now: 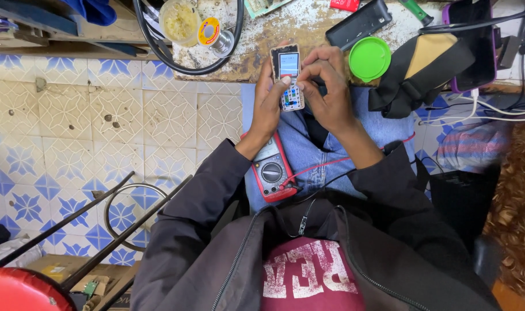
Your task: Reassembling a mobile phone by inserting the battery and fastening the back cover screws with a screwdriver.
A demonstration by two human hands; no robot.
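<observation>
While both hands meet at twelve o'clock above the lap, a small keypad phone (288, 76) with its front cover off is held upright between them, screen lit. The left hand (268, 106) wraps its fingers closed around the phone's left edge, thumb on the keypad. The right hand (326, 86) curls around the right edge, its fingertips pressing near the keys. A red multimeter (271, 167) rests on the left thigh at seven o'clock from the phone, its red lead running across the jeans. A green lid (369, 58) sits on the worn bench (297, 26) at two o'clock. Pressing well here likely means a steady left grip and light, single-key touches.
</observation>
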